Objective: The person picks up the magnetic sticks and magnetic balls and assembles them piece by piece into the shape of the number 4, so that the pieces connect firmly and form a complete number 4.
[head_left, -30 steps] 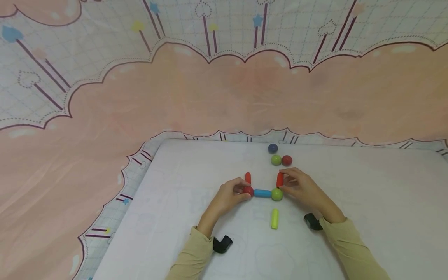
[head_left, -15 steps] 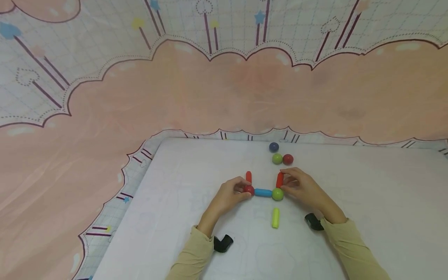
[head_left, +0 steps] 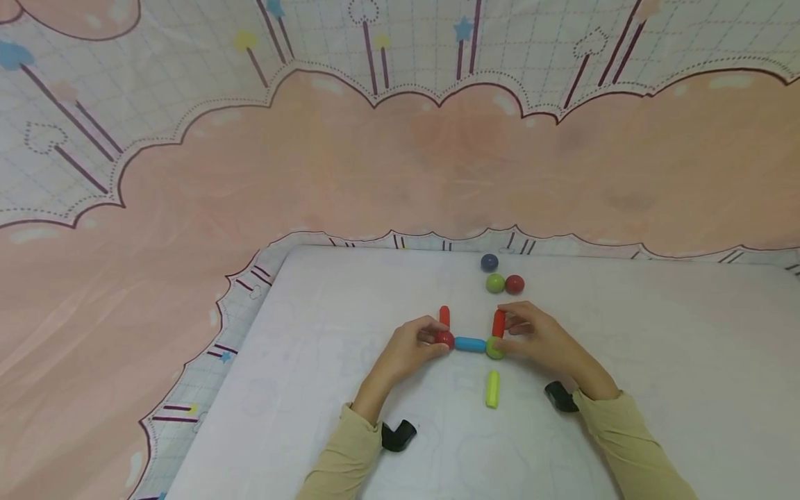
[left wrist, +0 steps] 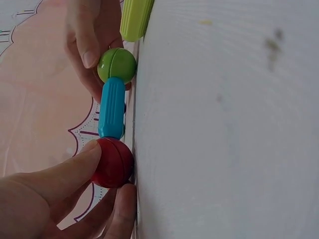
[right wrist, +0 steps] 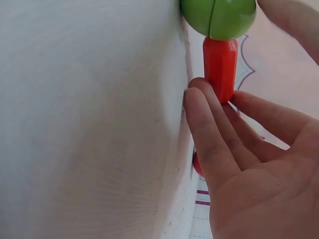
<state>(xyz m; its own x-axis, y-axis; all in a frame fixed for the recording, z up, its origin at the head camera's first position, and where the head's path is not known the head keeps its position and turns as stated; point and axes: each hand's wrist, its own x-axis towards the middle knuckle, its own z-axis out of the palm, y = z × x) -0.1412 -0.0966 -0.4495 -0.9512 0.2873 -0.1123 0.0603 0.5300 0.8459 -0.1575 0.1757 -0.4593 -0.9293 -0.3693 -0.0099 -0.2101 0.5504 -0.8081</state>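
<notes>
Two hands [head_left: 407, 351] hold — red ball [head_left: 446, 339] left, red rod [head_left: 498, 324] right

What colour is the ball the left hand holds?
Red; the ball shows best in the left wrist view.

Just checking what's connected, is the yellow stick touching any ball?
No, the yellow stick lies apart on the white table, with a gap between it and the nearest green ball.

Red ball [left wrist: 114, 163] gripped by left hand [left wrist: 42, 195] at lower end of blue rod [left wrist: 112, 107]; upper end met by green ball [left wrist: 117, 65].
</notes>
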